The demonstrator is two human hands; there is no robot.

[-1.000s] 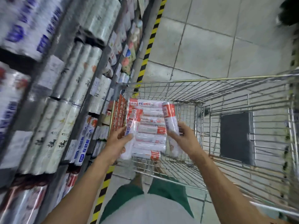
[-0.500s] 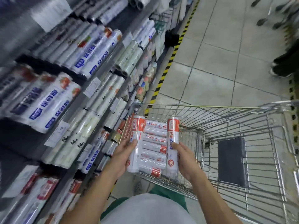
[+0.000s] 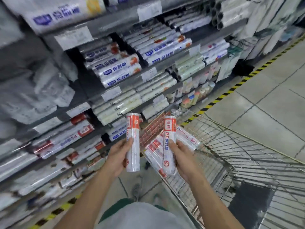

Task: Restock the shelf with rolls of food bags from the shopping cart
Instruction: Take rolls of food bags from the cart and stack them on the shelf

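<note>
Gripping left roll (image 3: pixel 134 129), right roll (image 3: pixel 170 129) | gap between | shelf edge (image 3: pixel 130 84) probably near

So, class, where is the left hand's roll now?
Head view, left of centre: the roll, upright in the left hand, before the shelf, beside the shopping cart.

Shelf (image 3: pixel 21 52) L side: blurry, illegible.

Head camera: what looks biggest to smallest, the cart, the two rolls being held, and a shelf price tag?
1. Cart.
2. Left roll and right roll: alike, tied.
3. Price tag, smallest, though it's farther away, so real size unsure.
</note>
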